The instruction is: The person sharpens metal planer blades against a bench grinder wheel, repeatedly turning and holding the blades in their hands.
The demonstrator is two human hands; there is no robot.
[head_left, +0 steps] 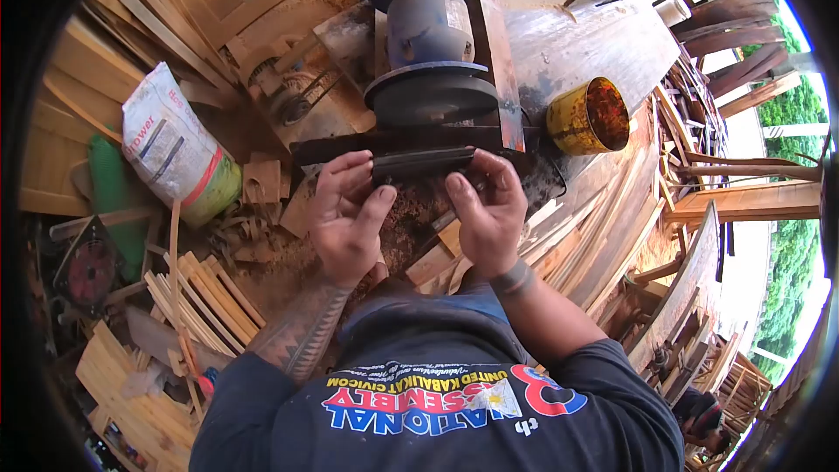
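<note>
A dark, narrow, flat piece [423, 165], like a blade or metal bar, spans the gap between my hands. My left hand [348, 220] pinches its left end between thumb and fingers. At the other end, the fingers and thumb of my right hand [491, 214] are closed on it. Just beyond stands a bench grinder with a blue-grey motor [430, 26] and a large dark wheel [430, 100]. The piece appears close in front of this wheel; whether they touch I cannot tell.
A yellow, stained can [588, 116] stands right of the grinder, by a grey board [603, 44]. On the left are a white sack [175, 140] and a green bag [118, 201]. Wood strips [603, 253] lie at right, more strips [205, 297] at left. Another person [702, 415] shows at lower right.
</note>
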